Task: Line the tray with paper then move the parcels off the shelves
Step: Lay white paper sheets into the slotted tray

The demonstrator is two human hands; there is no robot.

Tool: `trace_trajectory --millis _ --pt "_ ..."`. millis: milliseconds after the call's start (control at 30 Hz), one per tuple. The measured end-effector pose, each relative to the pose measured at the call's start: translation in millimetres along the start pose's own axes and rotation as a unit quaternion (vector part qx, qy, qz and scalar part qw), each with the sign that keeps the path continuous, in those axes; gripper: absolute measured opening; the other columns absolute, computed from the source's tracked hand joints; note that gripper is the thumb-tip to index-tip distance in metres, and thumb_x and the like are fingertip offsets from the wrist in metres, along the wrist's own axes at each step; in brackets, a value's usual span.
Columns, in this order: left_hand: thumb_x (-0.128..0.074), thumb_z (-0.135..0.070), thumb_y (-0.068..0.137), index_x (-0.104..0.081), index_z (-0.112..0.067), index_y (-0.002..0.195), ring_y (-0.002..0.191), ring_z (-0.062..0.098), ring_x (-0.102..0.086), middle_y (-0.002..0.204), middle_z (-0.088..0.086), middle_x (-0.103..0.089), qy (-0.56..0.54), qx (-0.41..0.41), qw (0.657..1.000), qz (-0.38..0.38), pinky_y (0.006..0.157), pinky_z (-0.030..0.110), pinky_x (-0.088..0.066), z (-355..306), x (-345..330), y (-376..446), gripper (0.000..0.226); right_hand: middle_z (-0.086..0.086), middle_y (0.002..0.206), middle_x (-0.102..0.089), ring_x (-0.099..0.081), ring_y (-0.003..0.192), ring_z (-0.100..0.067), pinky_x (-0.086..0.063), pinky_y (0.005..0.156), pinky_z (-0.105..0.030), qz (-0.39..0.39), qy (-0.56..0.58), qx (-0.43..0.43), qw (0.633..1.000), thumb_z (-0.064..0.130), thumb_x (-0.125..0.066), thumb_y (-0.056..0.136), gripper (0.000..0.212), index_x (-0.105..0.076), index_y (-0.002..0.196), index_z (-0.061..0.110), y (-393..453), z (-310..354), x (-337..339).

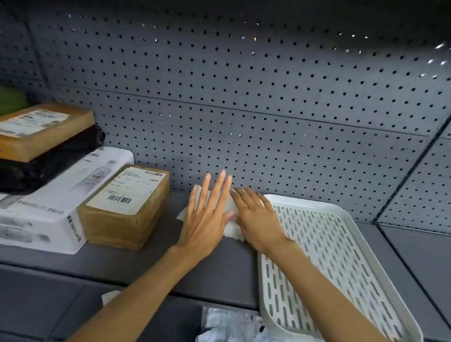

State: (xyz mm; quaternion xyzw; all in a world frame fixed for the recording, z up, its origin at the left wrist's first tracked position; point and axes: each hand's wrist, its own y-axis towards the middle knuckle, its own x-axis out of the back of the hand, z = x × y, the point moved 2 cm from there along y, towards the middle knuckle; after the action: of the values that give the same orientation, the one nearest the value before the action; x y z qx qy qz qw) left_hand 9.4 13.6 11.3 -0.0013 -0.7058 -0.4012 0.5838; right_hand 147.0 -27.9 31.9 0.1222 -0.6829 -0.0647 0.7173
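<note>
Both hands were down on a white sheet of paper (231, 224) that lay flat on the grey shelf (125, 262), just left of the white slotted tray (327, 257). The left hand (207, 217) was spread flat with straight fingers pressing on the paper's left part, and the right hand (255, 219) rested on the paper right next to the tray's left rim, fingers loosely bent, not clearly pinching anything as far as I could tell. The tray itself sat on the shelf with nothing lining it, its near corner poking out over the shelf's front edge. Left of the paper, well clear of the tray, stood a small brown cardboard parcel (124, 207) with a barcode label on top, touching a long white box (47, 203) printed with a bottle picture. Further left again was a stack: a flat brown parcel (35, 132) with a label sitting on a black plastic-wrapped bundle (36, 168), with something green (3, 101) behind it. Behind the tray ran the grey pegboard back wall (249, 93). Below the tray's near end, a crumpled white and bluish plastic bag (234, 333) showed on the lower level.
</note>
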Motion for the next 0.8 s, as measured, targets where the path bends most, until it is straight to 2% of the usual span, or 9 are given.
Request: trace_trajectory --millis 67,100,200,300,400,467,567,667,800 --pt "-0.055 -0.038 0.096 -0.035 -0.008 0.153 0.148 0.035 -0.034 0.161 0.01 -0.035 -0.044 -0.002 0.998 0.055 0.112 0.055 -0.039 13 -13 -6 0.068 -0.004 0.17 -0.019 -0.014 0.158 -0.022 -0.01 0.126 -0.041 0.092 -0.034 -0.006 0.995 0.029 -0.049 0.105 0.058 -0.03 0.159 0.017 1 -1 -7" --pt "-0.061 -0.037 0.093 -0.048 -0.006 0.146 0.141 0.035 -0.045 0.153 0.011 -0.048 -0.054 -0.02 0.996 0.071 0.104 0.054 -0.048 18 -24 -10 0.063 -0.004 0.167 -0.027 -0.023 0.155 -0.023 -0.014 0.124 -0.041 0.118 -0.044 -0.012 0.992 0.031 -0.052 0.103 0.056 -0.037 0.156 0.019 1 -3 -9" --pt "-0.048 -0.051 0.091 -0.074 -0.014 0.116 0.111 0.027 -0.071 0.117 0.004 -0.075 -0.055 -0.051 0.989 0.128 0.081 0.042 -0.06 31 -32 -11 0.051 -0.002 0.146 -0.059 -0.055 0.133 -0.027 -0.031 0.115 -0.037 0.137 -0.038 -0.038 0.989 0.032 -0.061 0.097 0.047 -0.054 0.142 0.021 5 -3 -5" --pt "-0.058 -0.055 0.088 -0.074 -0.021 0.113 0.099 0.02 -0.073 0.111 -0.003 -0.076 -0.107 -0.062 0.984 0.126 0.075 0.036 -0.057 36 -23 -3 0.046 0.0 0.132 -0.069 -0.061 0.123 -0.026 -0.033 0.11 -0.032 0.121 -0.024 -0.064 0.99 0.029 -0.064 0.096 0.034 -0.062 0.13 0.023 9 -5 0" --pt "-0.059 -0.05 0.093 -0.067 -0.027 0.123 0.11 0.018 -0.067 0.125 -0.01 -0.069 -0.136 -0.081 0.977 0.143 0.083 0.034 -0.051 35 -16 -1 0.039 -0.008 0.121 -0.072 -0.063 0.117 -0.032 -0.036 0.107 -0.035 0.114 -0.044 -0.076 0.99 0.019 -0.054 0.099 0.026 -0.065 0.123 0.02 10 -5 -1" --pt "-0.053 -0.043 0.099 -0.066 -0.028 0.122 0.11 0.017 -0.065 0.126 -0.011 -0.068 -0.149 -0.088 0.974 0.145 0.082 0.032 -0.049 34 -13 1 0.03 -0.011 0.116 -0.072 -0.065 0.112 -0.034 -0.039 0.102 -0.036 0.115 -0.054 -0.08 0.989 0.013 -0.047 0.101 0.027 -0.062 0.122 0.018 11 -4 -2" --pt "-0.044 -0.036 0.103 -0.063 -0.024 0.113 0.1 0.024 -0.067 0.114 -0.005 -0.071 -0.131 -0.076 0.976 0.157 0.072 0.033 -0.047 32 -11 8 0.024 -0.012 0.114 -0.071 -0.066 0.108 -0.036 -0.042 0.092 -0.037 0.12 -0.052 -0.083 0.988 0.005 -0.044 0.099 0.028 -0.056 0.124 0.014 12 -3 0" --pt "-0.04 -0.034 0.106 -0.056 -0.02 0.105 0.096 0.031 -0.066 0.107 0.001 -0.071 -0.094 -0.072 0.979 0.168 0.069 0.036 -0.047 29 -7 19 0.021 -0.013 0.112 -0.07 -0.066 0.105 -0.037 -0.037 0.08 -0.035 0.105 -0.048 -0.083 0.99 -0.001 -0.045 0.097 0.031 -0.051 0.124 0.013 13 1 6" --pt "-0.042 -0.033 0.106 -0.058 -0.02 0.11 0.101 0.033 -0.066 0.111 0.003 -0.071 -0.089 -0.052 0.984 0.148 0.067 0.035 -0.039 27 3 34 0.021 -0.013 0.116 -0.068 -0.066 0.102 -0.038 -0.037 0.075 -0.034 0.077 -0.011 -0.099 0.992 -0.009 -0.045 0.089 0.043 -0.047 0.127 0.012 12 0 15"
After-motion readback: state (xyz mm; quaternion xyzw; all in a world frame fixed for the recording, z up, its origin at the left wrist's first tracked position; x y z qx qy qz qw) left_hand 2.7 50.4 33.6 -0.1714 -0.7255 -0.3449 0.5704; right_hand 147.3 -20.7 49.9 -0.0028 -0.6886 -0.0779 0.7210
